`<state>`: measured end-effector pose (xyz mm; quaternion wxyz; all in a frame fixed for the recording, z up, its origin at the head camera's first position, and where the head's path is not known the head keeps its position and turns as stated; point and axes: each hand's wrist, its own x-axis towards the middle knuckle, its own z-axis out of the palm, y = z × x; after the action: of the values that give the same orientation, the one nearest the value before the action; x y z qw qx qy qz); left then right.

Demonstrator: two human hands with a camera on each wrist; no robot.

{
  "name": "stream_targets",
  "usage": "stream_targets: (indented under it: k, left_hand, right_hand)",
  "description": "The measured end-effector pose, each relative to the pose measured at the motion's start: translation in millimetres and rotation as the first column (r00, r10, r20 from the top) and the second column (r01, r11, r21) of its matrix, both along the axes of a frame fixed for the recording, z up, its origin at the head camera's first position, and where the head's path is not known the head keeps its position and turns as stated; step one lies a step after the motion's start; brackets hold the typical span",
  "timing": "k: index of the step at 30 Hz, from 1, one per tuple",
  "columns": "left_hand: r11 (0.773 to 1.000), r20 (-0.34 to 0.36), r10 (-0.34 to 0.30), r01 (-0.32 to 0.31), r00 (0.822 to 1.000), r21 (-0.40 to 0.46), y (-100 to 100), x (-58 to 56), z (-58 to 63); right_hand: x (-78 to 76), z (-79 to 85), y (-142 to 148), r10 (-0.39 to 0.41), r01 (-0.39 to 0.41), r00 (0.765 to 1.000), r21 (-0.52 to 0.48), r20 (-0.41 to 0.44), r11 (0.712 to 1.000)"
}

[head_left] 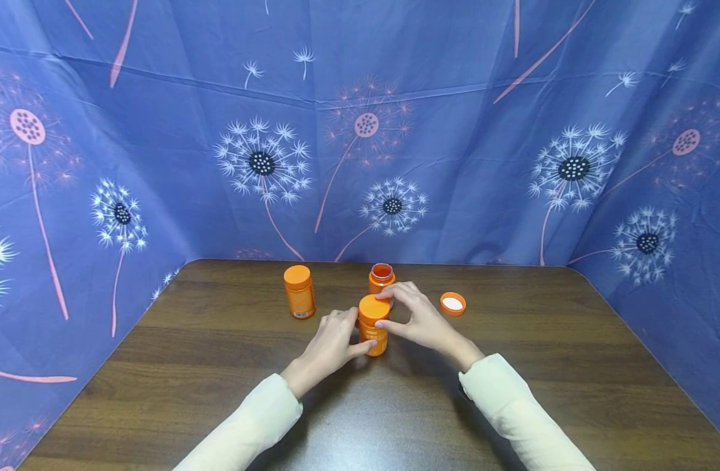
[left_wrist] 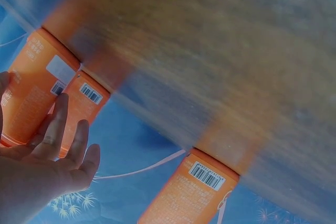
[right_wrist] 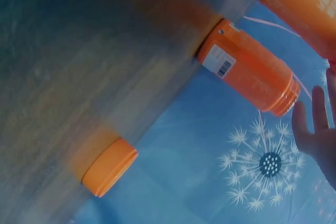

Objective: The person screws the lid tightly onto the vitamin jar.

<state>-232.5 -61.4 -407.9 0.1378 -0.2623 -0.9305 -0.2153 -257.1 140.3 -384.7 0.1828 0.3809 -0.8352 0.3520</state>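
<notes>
In the head view, an orange plastic bottle (head_left: 373,337) stands upright on the table with its orange screw cap (head_left: 374,306) on. My left hand (head_left: 330,341) holds the bottle's body, thumb across the front and fingers along the far left side. From the right, my right hand (head_left: 421,320) grips the cap between thumb and fingers. Directly behind stands an uncapped orange bottle (head_left: 382,277), partly hidden by the held one and the right hand. The left wrist view shows the left hand (left_wrist: 50,163) against the held bottle (left_wrist: 39,87).
A second capped orange bottle (head_left: 300,296) stands at the back left. To the right of the hands, a loose orange cap (head_left: 453,303) lies with its white inside up. Blue dandelion-patterned cloth (head_left: 465,157) hangs behind and beside the brown wooden table (head_left: 177,353).
</notes>
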Motion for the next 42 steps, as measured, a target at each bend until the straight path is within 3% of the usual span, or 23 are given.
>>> stream_targets:
  k: [6,10,16,23,29,42]
  left_hand:
    - [1.000,-0.013,-0.006,0.007,1.000,0.005,0,0.2,0.1]
    - [1.000,-0.020,-0.013,0.013,1.000,0.011,0,-0.2,-0.4]
    - [1.000,-0.016,-0.018,0.018,1.000,0.015,0,0.3,-1.0]
    - [1.000,0.003,-0.011,0.011,1.000,0.019,0,2.7,-0.8]
    - [1.000,0.006,-0.009,0.009,1.000,0.015,1,3.4,-1.0]
    - [1.000,0.018,-0.004,0.004,1.000,0.012,1,2.9,-0.5]
  right_hand:
    - [-1.5,-5.3,-5,-0.038,0.035,0.996,-0.041,-0.080,0.999]
    - [-1.1,-4.6,-5,-0.044,0.042,0.996,-0.026,-0.082,0.999]
    - [-1.3,-0.1,1,0.010,-0.010,1.000,0.014,0.025,1.000]
    - [-0.4,3.9,9,0.060,-0.071,0.983,0.054,0.176,0.996]
    - [-0.5,3.9,11,0.082,-0.090,0.977,0.037,0.196,0.995]
    - [-0.1,-5.3,2,-0.039,0.042,0.991,-0.025,0.126,0.999]
